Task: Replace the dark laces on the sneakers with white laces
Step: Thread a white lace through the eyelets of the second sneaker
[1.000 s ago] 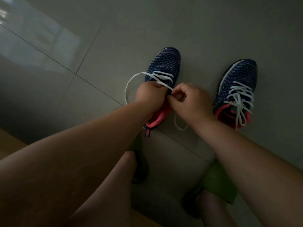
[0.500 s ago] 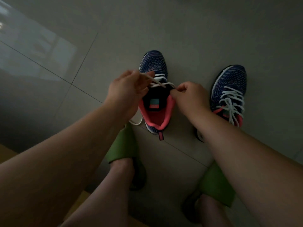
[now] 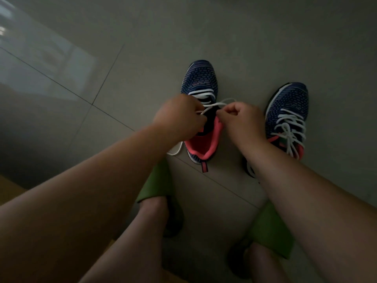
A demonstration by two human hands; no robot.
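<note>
Right sneaker heel — behind forearm

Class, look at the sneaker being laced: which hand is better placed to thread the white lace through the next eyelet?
Probably the right hand: it pinches the white lace at the sneaker's throat.

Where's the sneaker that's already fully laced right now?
In the head view, the finished sneaker stands on the floor at right, just beyond the right hand and beside the sneaker being laced.
</note>
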